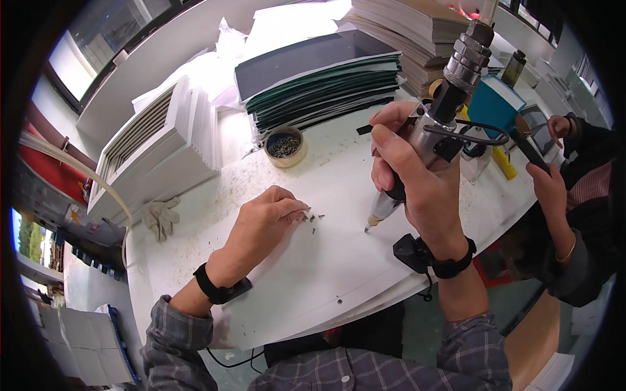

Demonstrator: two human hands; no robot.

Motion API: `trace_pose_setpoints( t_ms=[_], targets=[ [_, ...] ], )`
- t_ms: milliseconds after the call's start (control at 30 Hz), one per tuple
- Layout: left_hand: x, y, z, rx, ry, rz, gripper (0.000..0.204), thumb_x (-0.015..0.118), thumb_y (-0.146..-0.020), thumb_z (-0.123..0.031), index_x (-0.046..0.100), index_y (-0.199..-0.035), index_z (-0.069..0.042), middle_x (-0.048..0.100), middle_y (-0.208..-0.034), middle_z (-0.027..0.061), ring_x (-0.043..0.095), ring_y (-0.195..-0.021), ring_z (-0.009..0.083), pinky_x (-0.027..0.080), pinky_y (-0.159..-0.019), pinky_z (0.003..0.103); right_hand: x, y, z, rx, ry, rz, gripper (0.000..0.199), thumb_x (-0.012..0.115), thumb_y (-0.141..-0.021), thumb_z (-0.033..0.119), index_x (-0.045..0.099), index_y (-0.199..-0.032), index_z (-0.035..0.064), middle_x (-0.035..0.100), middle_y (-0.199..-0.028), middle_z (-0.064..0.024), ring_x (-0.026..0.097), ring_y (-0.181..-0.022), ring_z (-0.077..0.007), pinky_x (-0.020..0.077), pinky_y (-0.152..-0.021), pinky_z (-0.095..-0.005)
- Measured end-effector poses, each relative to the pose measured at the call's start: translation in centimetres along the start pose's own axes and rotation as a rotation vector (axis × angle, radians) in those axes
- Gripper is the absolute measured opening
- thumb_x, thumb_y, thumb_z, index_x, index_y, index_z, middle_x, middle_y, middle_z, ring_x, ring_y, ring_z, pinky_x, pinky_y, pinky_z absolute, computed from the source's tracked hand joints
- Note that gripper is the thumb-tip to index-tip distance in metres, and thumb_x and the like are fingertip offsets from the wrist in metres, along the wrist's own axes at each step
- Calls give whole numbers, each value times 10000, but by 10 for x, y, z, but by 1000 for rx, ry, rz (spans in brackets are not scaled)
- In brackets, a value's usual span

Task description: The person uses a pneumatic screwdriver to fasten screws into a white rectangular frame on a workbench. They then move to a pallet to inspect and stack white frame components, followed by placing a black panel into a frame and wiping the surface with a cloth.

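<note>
My right hand (427,173) is wrapped round a silver and black air screwdriver (454,75), which leans with its hose fitting up and its bit down to the left. The bit's tip is just over or touching a white panel (287,293); I cannot tell which. To its left, my left hand (264,218) is closed in a pinch low over the panel, beside a few small loose screws (313,217). What sits between those fingertips is too small to make out. Beyond the hands stands a round tub (285,147) full of small screws. One dark screw or hole (339,301) shows near the panel's front edge.
White louvred frames (156,143) are stacked at the left, with a glove (160,218) in front. Dark green-edged sheets (319,85) are piled at the back. Another person's hand (551,192) holds a dark tool at the right, near a teal box (495,101).
</note>
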State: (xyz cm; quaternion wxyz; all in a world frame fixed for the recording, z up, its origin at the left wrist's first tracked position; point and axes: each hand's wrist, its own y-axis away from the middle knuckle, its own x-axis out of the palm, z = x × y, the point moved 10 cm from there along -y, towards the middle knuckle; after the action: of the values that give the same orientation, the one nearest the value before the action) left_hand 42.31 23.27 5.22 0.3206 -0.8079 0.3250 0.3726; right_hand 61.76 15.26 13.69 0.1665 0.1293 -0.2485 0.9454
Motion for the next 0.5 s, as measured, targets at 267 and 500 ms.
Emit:
trace_pose_setpoints(
  t_ms=[267,500],
  targets=[
    [-22,31,13,-278,317,-76,91,695,-952,21,740,-1031,20,767,-931,89,726,-800,164,586,-734,278,-4,11,2,-40,127,-71,318,669,-1005,152,639,-1269,-22,671,-882,-66,562,-589,-63,464,-554,-243],
    [-39,113,7,-294,343,-79,127,672,-981,21,711,-1101,6,757,-925,66,693,-806,116,579,-757,259,10,28,14,-126,98,-166,391,635,-1034,226,606,-1331,-28,638,-898,-45,512,-560,-56,426,-545,-246]
  ],
)
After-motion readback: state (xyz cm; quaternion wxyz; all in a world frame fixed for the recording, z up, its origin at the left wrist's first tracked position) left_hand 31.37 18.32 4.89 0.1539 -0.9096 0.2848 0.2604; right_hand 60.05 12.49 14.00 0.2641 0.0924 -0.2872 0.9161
